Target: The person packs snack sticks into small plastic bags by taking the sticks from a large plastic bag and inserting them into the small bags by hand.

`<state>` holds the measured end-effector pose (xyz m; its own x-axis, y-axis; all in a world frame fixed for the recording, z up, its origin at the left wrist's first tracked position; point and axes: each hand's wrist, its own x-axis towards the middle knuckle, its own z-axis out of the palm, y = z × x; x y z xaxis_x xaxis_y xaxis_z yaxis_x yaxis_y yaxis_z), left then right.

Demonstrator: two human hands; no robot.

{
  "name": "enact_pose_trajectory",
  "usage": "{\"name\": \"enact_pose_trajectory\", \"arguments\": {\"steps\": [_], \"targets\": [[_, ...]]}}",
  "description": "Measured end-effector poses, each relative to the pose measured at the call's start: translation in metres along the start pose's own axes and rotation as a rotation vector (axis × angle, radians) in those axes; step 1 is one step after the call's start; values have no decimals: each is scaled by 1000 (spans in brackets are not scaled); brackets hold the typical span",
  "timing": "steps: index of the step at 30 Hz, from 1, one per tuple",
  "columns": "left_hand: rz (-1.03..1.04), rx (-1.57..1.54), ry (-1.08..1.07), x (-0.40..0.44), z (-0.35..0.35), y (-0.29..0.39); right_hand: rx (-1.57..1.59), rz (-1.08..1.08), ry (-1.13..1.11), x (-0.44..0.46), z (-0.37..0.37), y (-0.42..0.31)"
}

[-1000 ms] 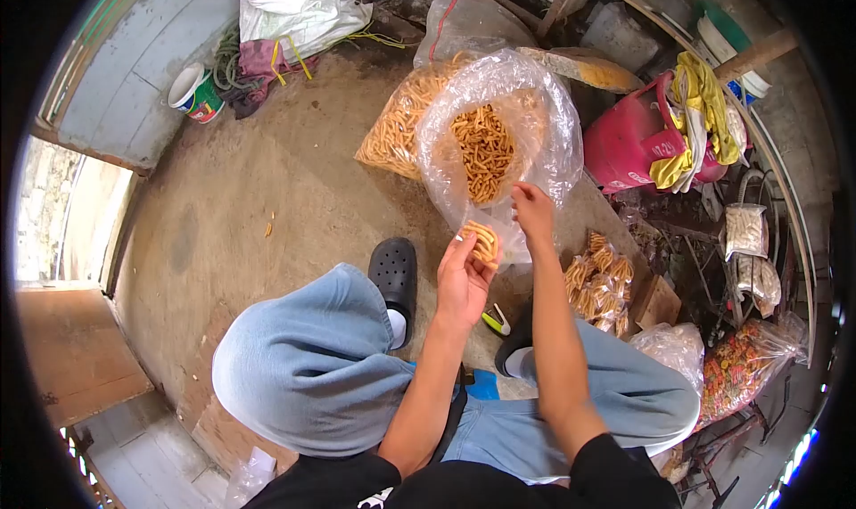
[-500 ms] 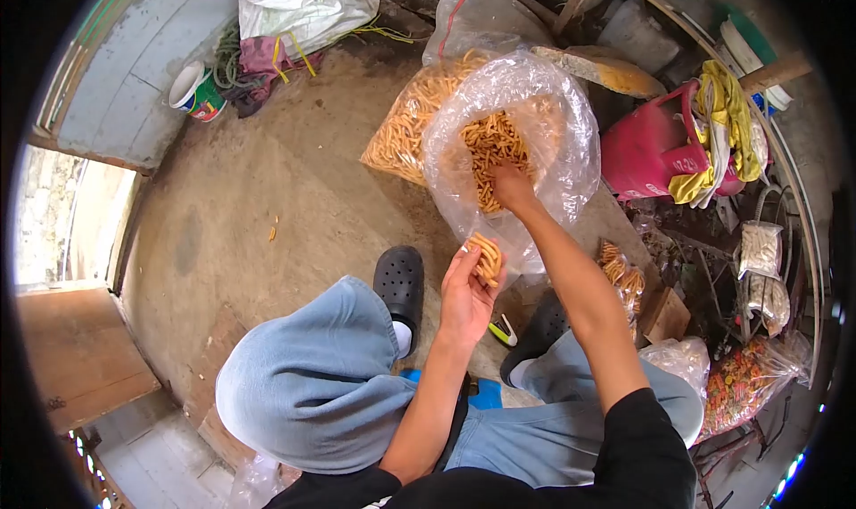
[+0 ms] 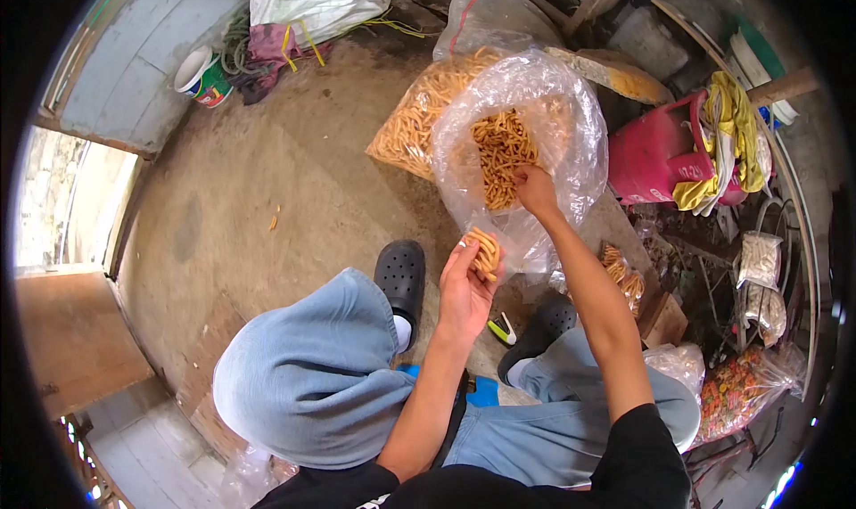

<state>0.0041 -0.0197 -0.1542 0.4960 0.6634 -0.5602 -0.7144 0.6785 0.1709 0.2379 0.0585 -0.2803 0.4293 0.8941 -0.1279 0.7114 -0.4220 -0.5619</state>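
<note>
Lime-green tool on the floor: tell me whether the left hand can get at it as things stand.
Probably not freely: the left hand is occupied with snack sticks, though the lime-green tool lies uncovered near a dark shoe.

1. We record golden-brown snack sticks (image 3: 506, 152) and a colourless, clear bag (image 3: 584, 143)
2. We note a magenta canister (image 3: 655, 157) bearing white markings (image 3: 694, 171)
3. We find pale blue jeans (image 3: 299, 375) and charcoal clogs (image 3: 399, 277)
4. We observe yellow cloth (image 3: 733, 121) and a greyish sack (image 3: 508, 19) with one red stripe (image 3: 465, 14)

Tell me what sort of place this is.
Probably a storeroom or shed where snacks are handled: there's a big open bag of snack sticks, small filled packets and a stained floor.
</note>
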Motion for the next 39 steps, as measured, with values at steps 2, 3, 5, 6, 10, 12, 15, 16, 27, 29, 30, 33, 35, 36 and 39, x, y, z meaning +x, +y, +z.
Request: {"name": "enact_pose_trajectory", "arguments": {"steps": [2, 3, 5, 6, 10, 12, 15, 16, 27, 29, 30, 33, 35, 36, 39], "targets": [[4, -12, 2, 0, -2, 0, 43, 21, -25, -3, -2, -1], [3, -20, 5, 0, -2, -1, 24, 7, 47, -7, -3, -4], [1, -23, 8, -1, -1, -1, 5, -8, 120, -13, -7, -11], [0, -25, 13, -1, -1, -1, -75, -21, 91, -14, -8, -13], [-6, -18, 16, -1, -1, 0, -257, -105, 24, -19, -2, -17], [-4, -16, 9, -1, 0, 0, -250, -140, 80, -16, 3, -18], [-10, -3, 25, 1, -1, -3, -270, -275, 175, -6, 11, -14], [-8, -1, 28, 1, -1, -3, -299, -375, 216, -1, 13, -12], [-5, 17, 38, 4, 1, -4, -576, -309, 35, 15, 16, -10], [-6, 16, 39, 5, 0, -4, -563, -327, 58, 16, 14, -10], [-5, 16, 37, 5, -1, -5, -522, -310, 11, 17, 9, -12], [13, 19, 34, 4, 1, -5, -419, -312, -23, 16, 0, -17], [12, 15, 35, 2, 2, -4, -355, -331, -12, 15, -5, -19], [10, 13, 38, 2, 3, -4, -324, -272, -63, 15, -10, -21], [18, 19, 38, 0, 2, -3, -204, -217, -96, 16, -16, -19]]}}
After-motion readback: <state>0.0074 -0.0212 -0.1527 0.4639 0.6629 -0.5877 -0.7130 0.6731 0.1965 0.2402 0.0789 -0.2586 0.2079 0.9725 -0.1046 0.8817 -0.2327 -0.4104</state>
